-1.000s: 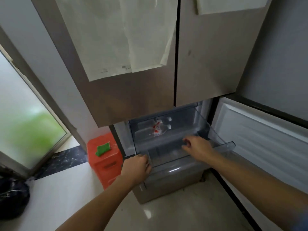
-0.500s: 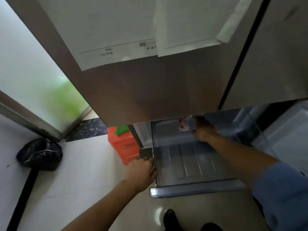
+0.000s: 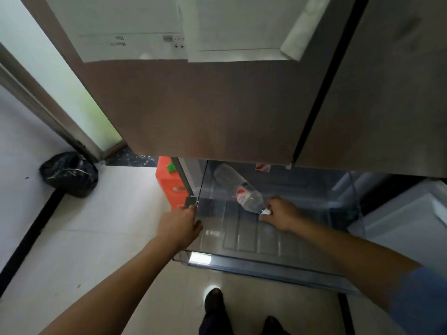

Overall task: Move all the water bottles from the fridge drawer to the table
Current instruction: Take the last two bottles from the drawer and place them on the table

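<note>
Both bare forearms reach forward and down toward the fridge drawer (image 3: 242,233). The left hand (image 3: 180,228) is at the drawer's left front corner, fingers curled over its side wall, thumb on the outer face. The right hand (image 3: 281,215) is above the drawer's middle, its grip closed round the capped neck end of a water bottle (image 3: 242,189); a blue sleeve covers the right upper arm. Two dark shoes stand before the drawer's front edge

Bottle pulled forward in the drawer

My right hand (image 3: 281,213) has dragged the clear plastic water bottle with the red label (image 3: 244,192) from the drawer's back edge toward its middle, gripping the cap end.
</note>
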